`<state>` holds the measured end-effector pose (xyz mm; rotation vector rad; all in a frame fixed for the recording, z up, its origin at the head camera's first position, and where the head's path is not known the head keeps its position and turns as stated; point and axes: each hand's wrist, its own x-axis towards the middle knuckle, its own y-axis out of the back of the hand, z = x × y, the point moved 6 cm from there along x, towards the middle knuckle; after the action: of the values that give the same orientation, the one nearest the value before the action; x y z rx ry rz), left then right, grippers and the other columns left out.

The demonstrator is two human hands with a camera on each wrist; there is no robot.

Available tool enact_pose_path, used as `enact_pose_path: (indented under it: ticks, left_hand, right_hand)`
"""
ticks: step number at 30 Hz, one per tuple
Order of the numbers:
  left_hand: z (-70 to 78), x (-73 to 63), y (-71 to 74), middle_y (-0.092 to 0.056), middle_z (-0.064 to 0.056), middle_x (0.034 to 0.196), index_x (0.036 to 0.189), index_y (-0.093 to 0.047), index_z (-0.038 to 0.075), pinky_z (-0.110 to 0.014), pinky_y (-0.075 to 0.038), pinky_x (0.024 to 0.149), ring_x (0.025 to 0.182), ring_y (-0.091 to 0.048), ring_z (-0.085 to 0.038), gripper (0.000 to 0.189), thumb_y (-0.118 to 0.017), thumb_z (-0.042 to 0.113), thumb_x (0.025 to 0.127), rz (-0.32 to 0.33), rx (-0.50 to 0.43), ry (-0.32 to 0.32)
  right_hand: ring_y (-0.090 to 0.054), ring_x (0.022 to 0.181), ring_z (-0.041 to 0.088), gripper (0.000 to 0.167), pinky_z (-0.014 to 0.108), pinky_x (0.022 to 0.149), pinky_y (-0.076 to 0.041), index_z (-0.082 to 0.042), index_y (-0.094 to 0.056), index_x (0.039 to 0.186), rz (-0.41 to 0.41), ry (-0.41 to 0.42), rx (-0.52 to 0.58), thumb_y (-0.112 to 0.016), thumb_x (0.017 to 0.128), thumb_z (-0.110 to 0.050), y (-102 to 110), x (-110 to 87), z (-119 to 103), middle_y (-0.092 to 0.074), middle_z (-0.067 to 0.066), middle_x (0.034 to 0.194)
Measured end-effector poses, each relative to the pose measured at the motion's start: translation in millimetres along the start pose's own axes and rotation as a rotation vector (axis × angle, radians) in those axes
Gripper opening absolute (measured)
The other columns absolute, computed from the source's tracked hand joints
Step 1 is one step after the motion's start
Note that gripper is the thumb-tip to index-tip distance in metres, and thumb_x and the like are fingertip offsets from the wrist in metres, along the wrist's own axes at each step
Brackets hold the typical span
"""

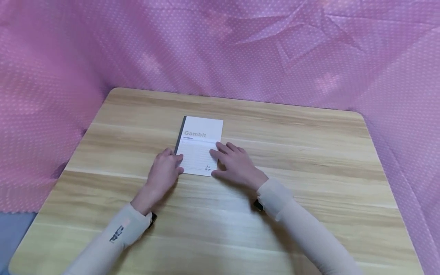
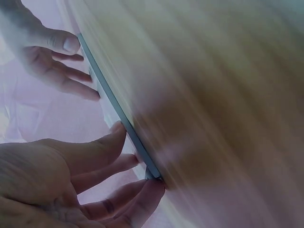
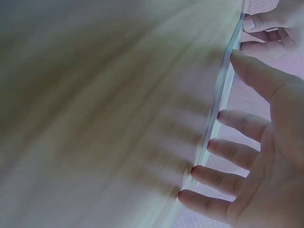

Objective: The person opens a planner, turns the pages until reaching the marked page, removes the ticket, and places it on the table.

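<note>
A white notebook (image 1: 199, 128) with a dark spine strip and "Gambit" printed on its cover lies flat on the wooden table. At its near left corner, my left hand (image 1: 162, 172) holds the edge, thumb and index finger over the cover and other fingers by the spine. The left wrist view shows the notebook's near edge (image 2: 107, 83) between that thumb and the fingers. My right hand (image 1: 237, 163) has its fingers spread, fairly straight, with the fingertips along the right edge and the thumb at the near right corner. In the right wrist view these fingers (image 3: 223, 183) touch the cover's side.
The wooden table (image 1: 309, 152) has rounded far corners. A pink dotted curtain (image 1: 220, 49) hangs behind it and along both sides. Pale sleeves (image 1: 309, 229) cover both forearms, with a small black device (image 1: 258, 205) at each wrist.
</note>
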<state>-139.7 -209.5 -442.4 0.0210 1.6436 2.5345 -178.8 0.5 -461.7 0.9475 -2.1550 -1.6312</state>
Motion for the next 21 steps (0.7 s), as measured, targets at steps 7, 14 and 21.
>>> enact_pose_path:
  ticks: [7, 14, 21]
  left_hand:
    - [18.6, -5.3, -13.9, -0.064, -0.023, 0.114, 0.139, -0.067, -0.007, -0.047, -0.056, 0.086, 0.095, -0.059, -0.034, 0.053, -0.088, 0.002, 0.091, -0.057, 0.002, 0.016]
    - [41.3, -6.1, -23.3, -0.063, -0.024, 0.117, 0.141, -0.066, -0.006, -0.046, -0.057, 0.087, 0.097, -0.059, -0.033, 0.055, -0.088, 0.002, 0.091, -0.096, 0.018, -0.038]
    - [60.7, -2.2, -30.3, -0.062, -0.025, 0.118, 0.141, -0.068, -0.005, -0.045, -0.059, 0.087, 0.098, -0.060, -0.034, 0.054, -0.087, 0.000, 0.092, -0.100, 0.041, -0.087]
  right_hand:
    - [-0.028, 0.160, 0.042, 0.076, 0.064, 0.123, -0.029, -0.019, -0.046, 0.167, 0.004, -0.002, 0.025, -0.072, 0.104, -0.052, 0, -25.2, 11, -0.030, 0.012, 0.176]
    - [-0.030, 0.160, 0.040, 0.075, 0.064, 0.123, -0.031, -0.018, -0.049, 0.166, 0.039, -0.010, 0.050, -0.074, 0.103, -0.050, 3, -48.7, 27, -0.031, 0.011, 0.176]
    - [-0.032, 0.159, 0.041, 0.075, 0.063, 0.122, -0.033, -0.015, -0.050, 0.164, 0.078, 0.002, 0.058, -0.076, 0.102, -0.047, 9, -66.2, 43, -0.033, 0.014, 0.174]
